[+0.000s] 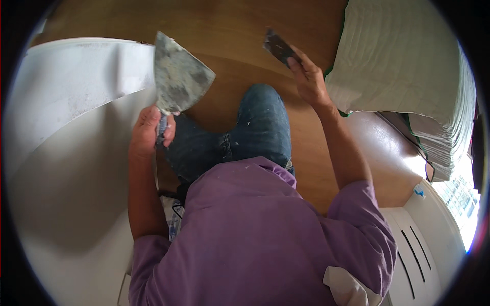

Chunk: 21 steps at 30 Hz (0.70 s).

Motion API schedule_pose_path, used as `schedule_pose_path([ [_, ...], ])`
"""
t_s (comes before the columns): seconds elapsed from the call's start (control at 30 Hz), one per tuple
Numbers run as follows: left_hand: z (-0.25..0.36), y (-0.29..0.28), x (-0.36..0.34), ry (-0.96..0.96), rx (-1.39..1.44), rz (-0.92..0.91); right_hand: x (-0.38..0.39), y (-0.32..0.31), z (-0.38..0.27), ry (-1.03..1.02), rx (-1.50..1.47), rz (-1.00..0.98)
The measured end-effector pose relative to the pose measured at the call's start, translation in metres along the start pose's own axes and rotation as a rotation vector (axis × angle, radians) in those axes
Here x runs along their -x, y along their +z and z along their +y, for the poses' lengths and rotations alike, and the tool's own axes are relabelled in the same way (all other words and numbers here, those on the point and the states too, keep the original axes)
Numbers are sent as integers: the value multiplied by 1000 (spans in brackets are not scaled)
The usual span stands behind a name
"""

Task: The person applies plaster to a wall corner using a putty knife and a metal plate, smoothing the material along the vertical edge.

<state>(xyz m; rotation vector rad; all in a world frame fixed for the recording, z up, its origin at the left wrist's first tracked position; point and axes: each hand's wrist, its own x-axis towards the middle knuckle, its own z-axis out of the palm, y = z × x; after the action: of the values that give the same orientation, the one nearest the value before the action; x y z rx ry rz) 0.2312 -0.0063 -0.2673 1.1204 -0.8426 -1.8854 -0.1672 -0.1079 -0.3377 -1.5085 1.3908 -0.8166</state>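
My left hand (152, 128) is closed round the handle of a wide putty knife (181, 74). Its broad, flared blade points up and away from me, smeared with grey and whitish filler. White specks show on the fingers near the blade's neck. Further forward and to the right, my right hand (309, 80) pinches a smaller dark, flat scraper (279, 47) between thumb and fingers. That scraper tilts up to the left, with a greyish edge at its far end; its grip is partly hidden in the hand. The two tools are well apart.
A white panel with a curved edge (71, 81) stands close on the left. Brown wooden floor (219, 25) lies ahead. A tall stack of pale folded sheets (393, 56) fills the far right. A white slotted panel (413, 255) is at the lower right, near a bright window (462, 199).
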Motion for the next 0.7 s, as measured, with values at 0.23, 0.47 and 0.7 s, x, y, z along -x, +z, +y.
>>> schedule_pose_path([
  [0.23, 111, 37, -23, 51, -95, 33, 18, -57, 39, 328, -380, 268],
  [0.47, 181, 57, -17, 230, -183, -97, -43, -47, 6, 310, -690, 359],
  [0.7, 145, 61, -19, 261, -293, 89, -24, -64, 2, 440, -611, 269],
])
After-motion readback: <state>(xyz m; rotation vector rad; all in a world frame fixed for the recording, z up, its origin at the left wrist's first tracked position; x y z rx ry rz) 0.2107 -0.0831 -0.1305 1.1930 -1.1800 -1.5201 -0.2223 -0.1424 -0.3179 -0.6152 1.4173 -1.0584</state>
